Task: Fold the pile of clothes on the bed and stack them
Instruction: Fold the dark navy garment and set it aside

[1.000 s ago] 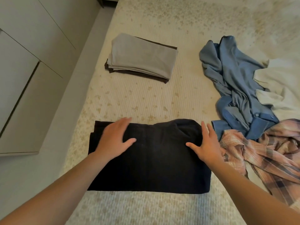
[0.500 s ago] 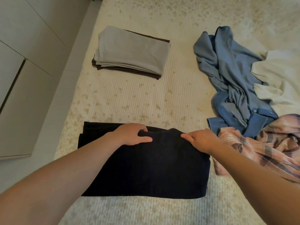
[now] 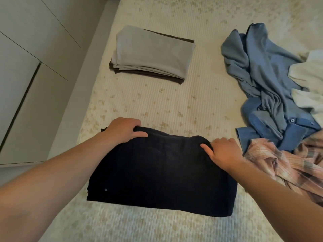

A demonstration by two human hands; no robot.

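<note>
A folded black garment (image 3: pixel 162 173) lies near the front of the cream bedspread (image 3: pixel 174 109). My left hand (image 3: pixel 122 131) grips its far left corner, fingers curled over the edge. My right hand (image 3: pixel 222 152) grips its far right corner the same way, and that far edge is raised off the bed. Farther back sits a stack of folded clothes (image 3: pixel 152 53), grey on top of dark brown. To the right lies the unfolded pile: a blue shirt (image 3: pixel 262 79), a cream garment (image 3: pixel 309 81) and a pink plaid shirt (image 3: pixel 286 165).
The bed's left edge (image 3: pixel 90 70) runs diagonally beside pale cabinet doors (image 3: pixel 26 67). Bare bedspread lies between the black garment and the folded stack.
My hands went from lying flat on the black garment to gripping its far edge. The left end has been folded in, so the garment is narrower, and its far edge is lifted.
</note>
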